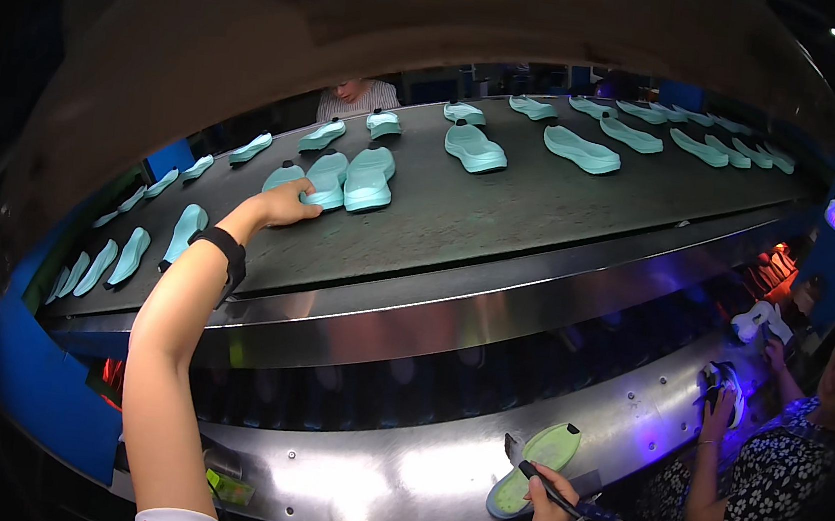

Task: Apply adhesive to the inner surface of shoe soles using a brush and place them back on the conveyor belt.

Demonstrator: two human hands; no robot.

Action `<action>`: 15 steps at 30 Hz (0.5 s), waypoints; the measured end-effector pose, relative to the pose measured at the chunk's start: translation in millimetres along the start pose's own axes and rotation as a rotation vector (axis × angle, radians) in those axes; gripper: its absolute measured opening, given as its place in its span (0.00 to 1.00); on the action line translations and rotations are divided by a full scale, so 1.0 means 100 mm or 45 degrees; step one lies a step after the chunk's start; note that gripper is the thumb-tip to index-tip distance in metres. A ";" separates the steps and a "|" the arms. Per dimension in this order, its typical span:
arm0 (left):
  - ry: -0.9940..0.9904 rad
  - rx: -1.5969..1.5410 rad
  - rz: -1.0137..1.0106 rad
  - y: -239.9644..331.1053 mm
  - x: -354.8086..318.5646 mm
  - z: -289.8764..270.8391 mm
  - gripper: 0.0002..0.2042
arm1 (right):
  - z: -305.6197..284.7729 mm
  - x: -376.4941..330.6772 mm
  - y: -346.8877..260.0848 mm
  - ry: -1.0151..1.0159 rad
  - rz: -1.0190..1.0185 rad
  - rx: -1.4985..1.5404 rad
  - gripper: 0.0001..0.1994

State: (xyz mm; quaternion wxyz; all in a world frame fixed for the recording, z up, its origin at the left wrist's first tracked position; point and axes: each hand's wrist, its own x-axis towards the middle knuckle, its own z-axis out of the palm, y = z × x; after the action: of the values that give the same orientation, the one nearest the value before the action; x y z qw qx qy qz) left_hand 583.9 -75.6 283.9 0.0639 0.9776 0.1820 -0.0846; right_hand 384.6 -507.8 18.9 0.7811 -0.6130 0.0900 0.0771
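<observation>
My left hand (287,206), at the end of an outstretched arm with a black wristband, closes on a pale turquoise shoe sole (326,179) on the dark conveyor belt. Another sole (283,177) is partly hidden behind that hand, and a third sole (371,178) stands against the right side of the gripped one. Low on the right, my right hand (552,510) is wrapped round a black-handled brush (547,481) with thin tubing trailing from it. The brush is over a yellow-green shoe sole (554,449) lying on the shiny metal ledge.
More turquoise soles (474,148) lie spread along the belt (462,220). A metal rail (410,335) edges it, above the lower metal ledge (357,476). At right, a co-worker in a flowered top (785,467) handles a shoe (723,385). Another person (357,100) is beyond the belt.
</observation>
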 end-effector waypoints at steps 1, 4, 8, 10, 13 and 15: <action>-0.002 0.003 0.007 0.06 0.01 0.01 0.25 | -0.02 0.02 0.01 0.007 0.000 0.002 0.13; -0.038 -0.068 0.223 0.34 -0.02 0.10 0.22 | -0.07 0.01 0.03 -0.050 0.007 -0.029 0.12; -0.153 -0.402 0.505 0.66 0.01 0.24 0.18 | 0.04 0.01 -0.02 -0.083 -0.052 -0.061 0.12; -0.142 -0.561 0.372 0.70 -0.08 0.16 0.18 | 0.04 -0.04 -0.01 -0.088 -0.072 -0.084 0.11; 0.056 0.051 0.474 0.58 -0.31 0.08 0.14 | 0.06 -0.11 -0.14 -0.156 -0.067 -0.006 0.14; 0.105 0.078 0.456 0.52 -0.61 0.03 0.15 | 0.03 -0.13 -0.20 -0.172 0.015 0.091 0.13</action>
State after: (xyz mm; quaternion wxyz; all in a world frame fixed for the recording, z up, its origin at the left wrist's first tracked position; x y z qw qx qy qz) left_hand 546.3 -145.2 297.3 0.0406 0.9985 0.0049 -0.0371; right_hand 377.0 -509.9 41.6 0.8064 -0.5775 0.0436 0.1196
